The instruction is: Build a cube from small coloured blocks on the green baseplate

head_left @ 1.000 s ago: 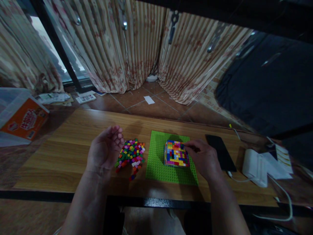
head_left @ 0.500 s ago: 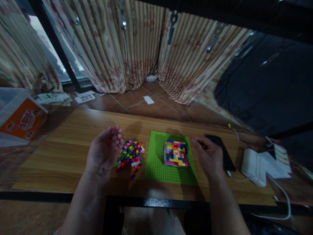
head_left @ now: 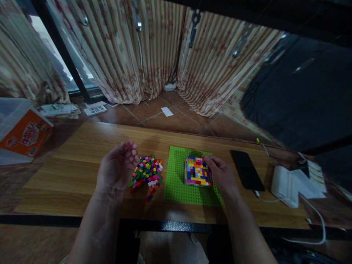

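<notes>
Palm up and loosely cupped, my left hand (head_left: 117, 165) rests just left of a loose heap of small coloured building bricks (head_left: 148, 170). Nothing shows in its palm. A low block built of many-coloured bricks (head_left: 198, 172) stands on a green studded baseplate (head_left: 176, 190). My right hand (head_left: 221, 174) reaches to the block's upper right edge, thumb and fingertips pinched together at its top. What is between those fingertips, if anything, is too small and covered to make out. The hand hides the right part of the baseplate.
Right of the baseplate lies a black phone (head_left: 246, 170) on a cable, with a white power adapter (head_left: 284, 187) beyond it. A plastic tub with an orange label (head_left: 27, 135) stands left of the wooden table (head_left: 68, 172). Curtains (head_left: 154, 51) hang behind.
My right hand has moved left from beside the phone to the upper right edge of the brick block, uncovering the phone. My left hand has stayed in place.
</notes>
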Demonstrator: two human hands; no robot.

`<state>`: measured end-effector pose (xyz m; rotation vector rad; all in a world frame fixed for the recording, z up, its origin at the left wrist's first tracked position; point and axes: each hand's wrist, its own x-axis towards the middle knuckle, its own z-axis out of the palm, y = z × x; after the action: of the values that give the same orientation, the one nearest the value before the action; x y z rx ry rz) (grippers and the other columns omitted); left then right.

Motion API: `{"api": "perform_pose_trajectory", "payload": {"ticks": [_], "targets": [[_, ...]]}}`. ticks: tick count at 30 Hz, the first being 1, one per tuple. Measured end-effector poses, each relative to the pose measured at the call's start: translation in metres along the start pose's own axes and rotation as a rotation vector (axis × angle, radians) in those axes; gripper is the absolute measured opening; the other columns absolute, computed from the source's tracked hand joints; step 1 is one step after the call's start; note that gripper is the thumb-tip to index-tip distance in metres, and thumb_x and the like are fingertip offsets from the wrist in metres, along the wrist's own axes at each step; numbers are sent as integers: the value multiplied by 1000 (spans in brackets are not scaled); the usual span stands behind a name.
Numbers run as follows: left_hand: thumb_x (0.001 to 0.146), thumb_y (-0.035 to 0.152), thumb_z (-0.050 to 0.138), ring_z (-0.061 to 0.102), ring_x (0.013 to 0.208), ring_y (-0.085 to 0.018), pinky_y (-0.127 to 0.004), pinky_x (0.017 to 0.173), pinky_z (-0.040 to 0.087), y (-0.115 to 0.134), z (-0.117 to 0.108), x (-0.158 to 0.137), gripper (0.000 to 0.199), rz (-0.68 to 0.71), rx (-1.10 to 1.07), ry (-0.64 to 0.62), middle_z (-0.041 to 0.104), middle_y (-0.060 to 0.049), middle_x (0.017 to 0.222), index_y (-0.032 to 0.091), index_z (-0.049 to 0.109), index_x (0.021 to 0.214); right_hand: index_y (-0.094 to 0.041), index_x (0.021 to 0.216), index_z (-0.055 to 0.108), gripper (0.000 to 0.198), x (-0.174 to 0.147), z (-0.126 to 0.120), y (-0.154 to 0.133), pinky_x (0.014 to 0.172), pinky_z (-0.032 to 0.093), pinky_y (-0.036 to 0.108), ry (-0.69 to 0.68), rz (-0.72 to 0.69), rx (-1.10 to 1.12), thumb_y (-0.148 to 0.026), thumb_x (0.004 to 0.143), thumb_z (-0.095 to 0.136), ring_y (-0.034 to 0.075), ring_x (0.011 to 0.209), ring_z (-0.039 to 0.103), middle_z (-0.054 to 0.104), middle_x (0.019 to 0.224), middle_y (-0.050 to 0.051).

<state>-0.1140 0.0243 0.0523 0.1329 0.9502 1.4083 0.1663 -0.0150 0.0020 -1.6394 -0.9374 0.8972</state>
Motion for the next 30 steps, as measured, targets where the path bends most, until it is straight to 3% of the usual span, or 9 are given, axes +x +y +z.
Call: {"api": "perform_pose_trajectory", "payload": {"ticks": [8, 18, 22, 25, 28, 30], "targets": [[91, 13, 43, 61, 53, -10, -18, 52, 52, -1, 0, -1, 30, -11, -3, -23, 67, -5, 65, 12, 65, 70, -18, 76, 75, 40, -1, 3, -2, 59, 49, 28, -18, 48, 133, -53, 60, 81, 15, 60, 60, 71, 70, 1], [92, 13, 44, 61, 53, -10, -18, 52, 52, 0, -3, 2, 29, -2, 0, -25, 67, -5, 66, 11, 65, 72, -18, 82, 77, 45, 2, -3, 6, 63, 53, 31, -28, 83, 240, -58, 61, 81, 20, 69, 67, 75, 78, 5], [90, 13, 46, 61, 52, -9, -18, 52, 52, 0, -4, 2, 27, 4, -17, -46, 67, -5, 65, 11, 65, 72, -18, 80, 75, 39, 8, -9, 7, 69, 51, 28, 236, -74, 272, -56, 70, 75, 18, 82, 67, 74, 84, 6], [89, 13, 47, 61, 52, -9, -18, 52, 51, 2, -6, 2, 24, 2, -35, -57, 67, -4, 65, 11, 65, 73, -17, 77, 73, 31, 3, -8, -1, 68, 50, 28, 390, -241, 251, -48, 76, 72, 15, 73, 64, 70, 77, 3], [89, 14, 49, 63, 55, -9, -18, 54, 52, 3, -10, 2, 22, 13, -52, -82, 67, -4, 66, 11, 65, 74, -17, 77, 72, 25, -15, 4, -17, 65, 50, 29, 446, -422, 150, -41, 81, 70, 13, 65, 61, 68, 73, 1], [90, 16, 50, 62, 54, -8, -18, 55, 51, 4, -12, 3, 22, 8, -56, -89, 68, -4, 66, 12, 64, 74, -18, 76, 72, 19, -33, 17, -29, 66, 50, 29, 379, -561, 81, -36, 82, 70, 15, 68, 62, 68, 73, 1]]}}
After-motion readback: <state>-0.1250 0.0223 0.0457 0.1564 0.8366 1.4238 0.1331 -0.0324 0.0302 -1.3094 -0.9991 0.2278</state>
